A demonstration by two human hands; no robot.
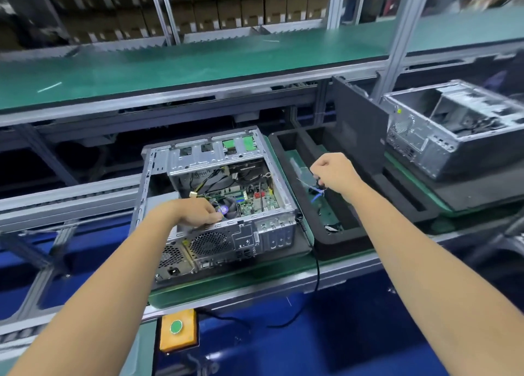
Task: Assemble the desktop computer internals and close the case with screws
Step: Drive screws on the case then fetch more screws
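Left grip (198, 214) curled inside open computer case (218, 205), what it pinches hidden. Right grip (334, 174) pinches small cable bundle (316, 190) over foam tray (340, 234). Case on worktop (255, 273): stiff sheet metal, likely heavy, sharp edges; hold by frame rails. Board (252, 198) fragile. Cables light, floppy; take by connector.

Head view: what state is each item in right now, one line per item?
Near computer case: side open, motherboard exposed, lying on the belt.
Left hand: inside the case, fingers curled at the cooler fan; grip unclear.
Right hand: pinching a small bundle of wires over the foam tray.
Second case: open, on the right.
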